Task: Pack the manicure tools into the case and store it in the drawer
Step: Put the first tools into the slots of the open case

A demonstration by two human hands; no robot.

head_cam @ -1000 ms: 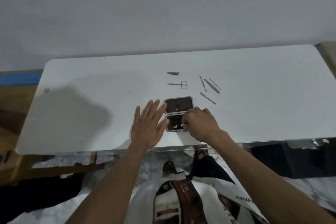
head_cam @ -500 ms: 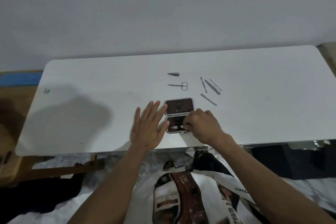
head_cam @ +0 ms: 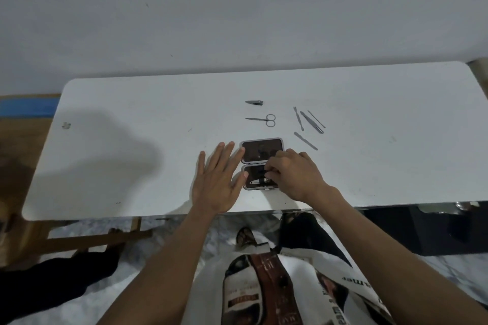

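Observation:
A small dark case (head_cam: pixel 261 152) with a silver rim lies open flat near the front edge of the white table (head_cam: pixel 132 140). A nail clipper (head_cam: pixel 260 181) sits in its near half. My left hand (head_cam: pixel 217 182) rests flat on the table, fingers spread, touching the case's left side. My right hand (head_cam: pixel 293 173) covers the near half's right part, fingertips curled on the clipper's end. Farther back lie a second clipper (head_cam: pixel 254 102), small scissors (head_cam: pixel 262 120), and several thin metal tools (head_cam: pixel 309 123).
A grey wall stands behind the table. A wooden frame (head_cam: pixel 97 239) and a dark object lie on the floor at the left. My feet and a printed cloth show below the table's front edge. A dark box (head_cam: pixel 422 229) sits under the right side.
My right hand has slid slightly right and back, uncovering the clipper seated in the case's near half. My left hand has stayed beside the case.

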